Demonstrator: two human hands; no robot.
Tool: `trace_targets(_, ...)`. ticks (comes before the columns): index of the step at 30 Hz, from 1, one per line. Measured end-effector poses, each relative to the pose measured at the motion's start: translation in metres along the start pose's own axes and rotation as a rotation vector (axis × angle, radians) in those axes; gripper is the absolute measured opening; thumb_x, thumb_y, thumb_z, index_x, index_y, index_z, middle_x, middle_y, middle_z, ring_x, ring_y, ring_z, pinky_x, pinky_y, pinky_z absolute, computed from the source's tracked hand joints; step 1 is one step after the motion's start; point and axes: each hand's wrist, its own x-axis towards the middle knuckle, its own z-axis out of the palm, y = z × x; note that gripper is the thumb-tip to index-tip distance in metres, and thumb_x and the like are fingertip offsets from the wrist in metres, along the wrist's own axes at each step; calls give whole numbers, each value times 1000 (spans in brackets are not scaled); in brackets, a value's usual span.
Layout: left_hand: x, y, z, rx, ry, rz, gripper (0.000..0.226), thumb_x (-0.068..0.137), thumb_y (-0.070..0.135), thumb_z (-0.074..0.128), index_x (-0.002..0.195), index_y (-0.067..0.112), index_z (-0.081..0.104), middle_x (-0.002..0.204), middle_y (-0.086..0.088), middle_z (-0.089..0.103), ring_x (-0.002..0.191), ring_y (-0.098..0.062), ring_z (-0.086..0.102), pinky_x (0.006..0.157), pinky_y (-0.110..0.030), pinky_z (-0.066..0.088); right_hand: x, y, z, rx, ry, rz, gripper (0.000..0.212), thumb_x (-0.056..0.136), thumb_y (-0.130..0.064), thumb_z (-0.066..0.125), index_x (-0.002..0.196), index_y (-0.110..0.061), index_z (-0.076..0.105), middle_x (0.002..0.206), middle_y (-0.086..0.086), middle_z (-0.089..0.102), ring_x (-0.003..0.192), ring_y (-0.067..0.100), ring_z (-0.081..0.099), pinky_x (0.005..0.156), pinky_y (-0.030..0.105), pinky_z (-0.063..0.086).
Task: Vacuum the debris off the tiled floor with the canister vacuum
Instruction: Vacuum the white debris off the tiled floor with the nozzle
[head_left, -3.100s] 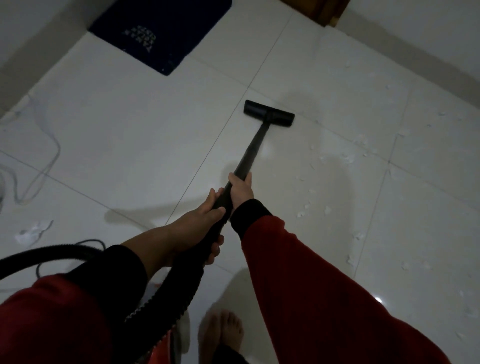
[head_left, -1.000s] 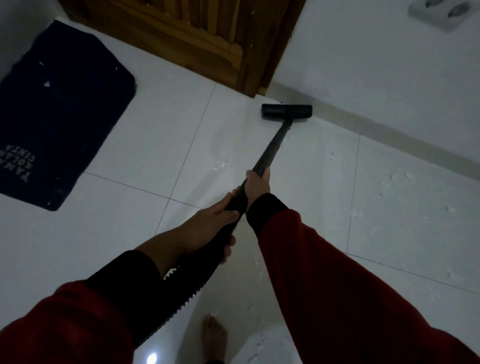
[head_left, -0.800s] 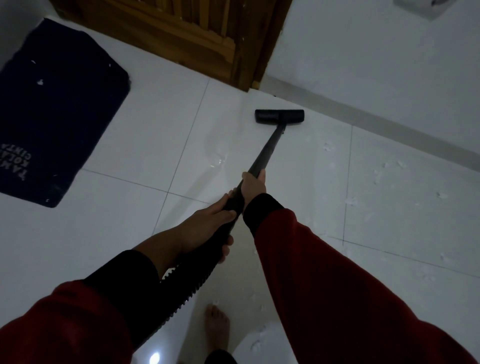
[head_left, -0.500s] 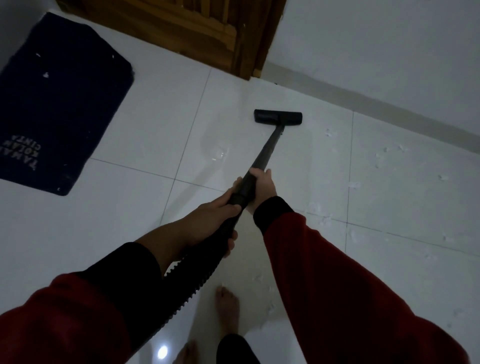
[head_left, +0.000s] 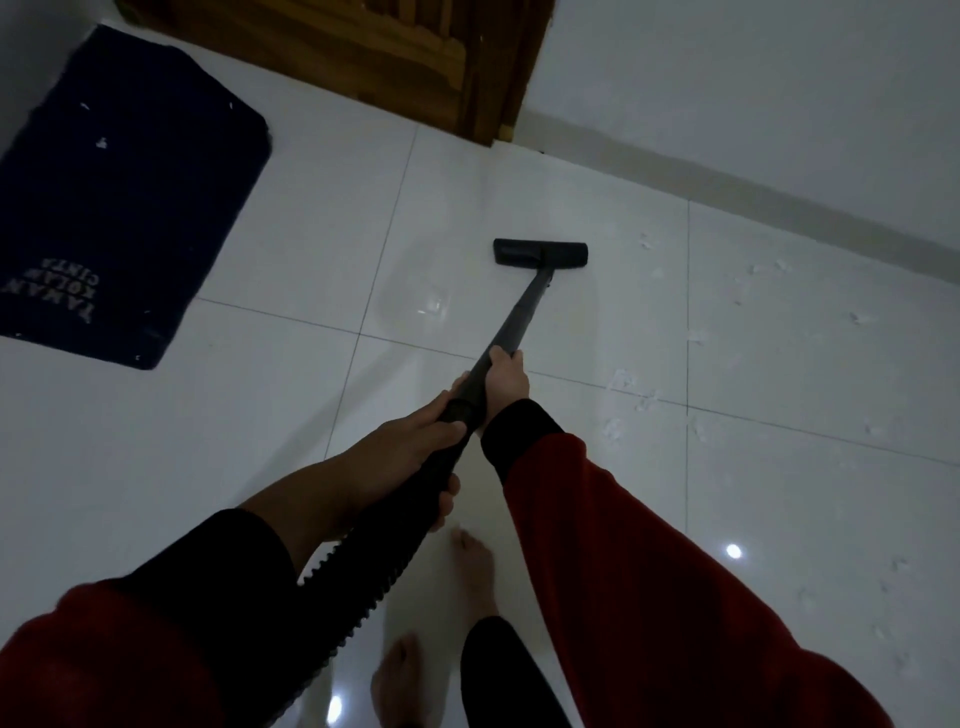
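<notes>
Head view: ribbed hose (head_left: 358, 587) bends soft; left hand (head_left: 415, 447) and right hand (head_left: 506, 382) both wrapped tight round the stiff, light wand (head_left: 519, 322) — good hold. Floor head (head_left: 540, 253) sits flat on tile, debris (head_left: 623, 379) just right.

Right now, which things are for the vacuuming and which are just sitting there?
For the job:
- vacuum wand, held by left hand and right hand
- floor nozzle
- ribbed hose
- white scraps on the floor

Just there:
- dark blue mat
- wooden door
</notes>
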Motion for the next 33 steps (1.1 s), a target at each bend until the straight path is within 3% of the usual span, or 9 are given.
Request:
trace_targets(9, -44, -44, 5, 15, 17, 13, 33, 100, 24, 41, 122, 50, 41, 66, -12, 52, 44, -15, 53, 44, -26, 47, -40, 43, -16, -5, -22, 37, 47, 101, -24, 35, 146, -31, 26, 69, 8, 43, 48, 20, 46, 40, 21, 45)
trace_targets(16, -68, -93, 25, 43, 48, 41, 43, 100, 24, 39, 139, 43, 35, 68, -12, 51, 45, -15, 52, 44, -25, 47, -65, 76, -46, -67, -37, 35, 42, 100, -21, 35, 141, -28, 32, 70, 9, 43, 52, 20, 45, 45, 25, 45)
trace_targets(26, -111, -171, 74, 17, 67, 31, 39, 100, 25, 39, 131, 49, 42, 70, -12, 51, 47, -16, 51, 46, -25, 47, -108, 128, -112, -114, -36, 53, 47, 100, -23, 33, 146, -31, 25, 79, 9, 45, 55, 21, 49, 49, 30, 45)
trace_targets(31, -133, -200, 83, -13, 74, 3, 43, 99, 25, 40, 135, 49, 41, 69, -13, 50, 45, -17, 50, 45, -25, 47, -136, 154, -130, -84, -19, 75, 48, 100, -23, 34, 146, -32, 26, 108, 11, 45, 58, 21, 51, 47, 29, 44)
trace_targets(33, -145, -213, 83, -6, 82, 1, 43, 99, 25, 41, 135, 49, 42, 69, -12, 50, 45, -17, 50, 44, -25, 46, -147, 166, -134, -64, -19, 84, 48, 100, -23, 34, 147, -32, 26, 111, 12, 44, 58, 20, 51, 47, 28, 44)
